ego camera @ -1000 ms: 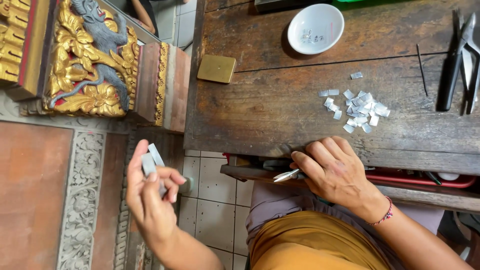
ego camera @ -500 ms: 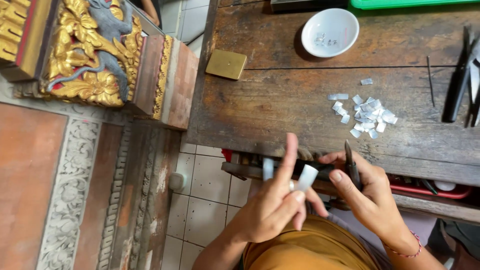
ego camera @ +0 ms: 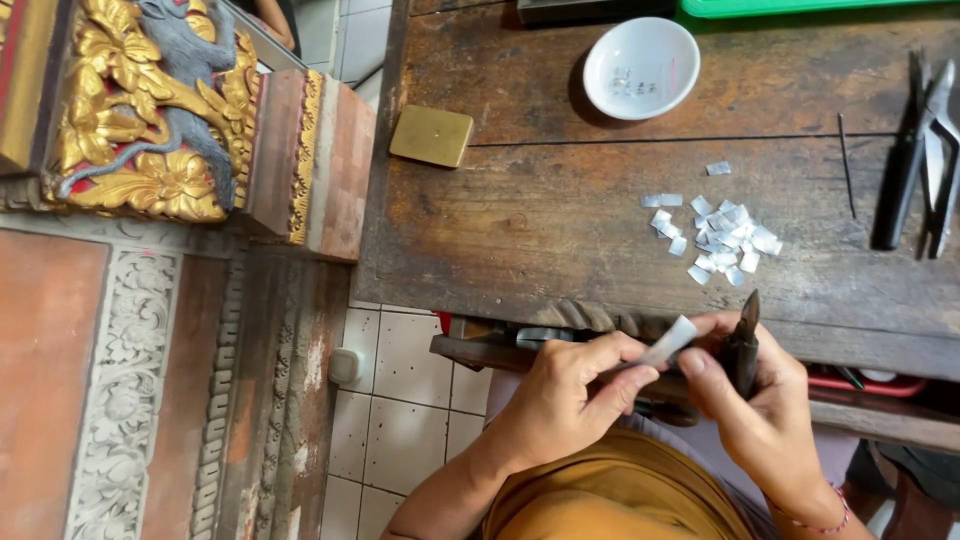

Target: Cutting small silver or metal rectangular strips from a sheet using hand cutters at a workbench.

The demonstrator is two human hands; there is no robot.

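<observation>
Left hand (ego camera: 560, 400) on pale strip (ego camera: 668, 343) — right hand (ego camera: 755, 395) round cutters (ego camera: 743, 345)

Head view, looking down at the near edge of a worn dark wooden worktable (ego camera: 560, 230). The left hand (ego camera: 565, 400) pinched a thin pale silvery strip (ego camera: 668, 344) between thumb and fingers; the right hand (ego camera: 755, 395) gripped dark metal cutting pliers (ego camera: 742, 345), tip pointing up, just beside the strip's end. On the table lay a heap of small pale cut squares (ego camera: 725, 240), a round white ceramic bowl (ego camera: 640, 68), a flat square brass block (ego camera: 431, 136) and dark hand tools (ego camera: 925, 150) (far right). A gilded carved wooden panel (ego camera: 150, 110) stood at left.
</observation>
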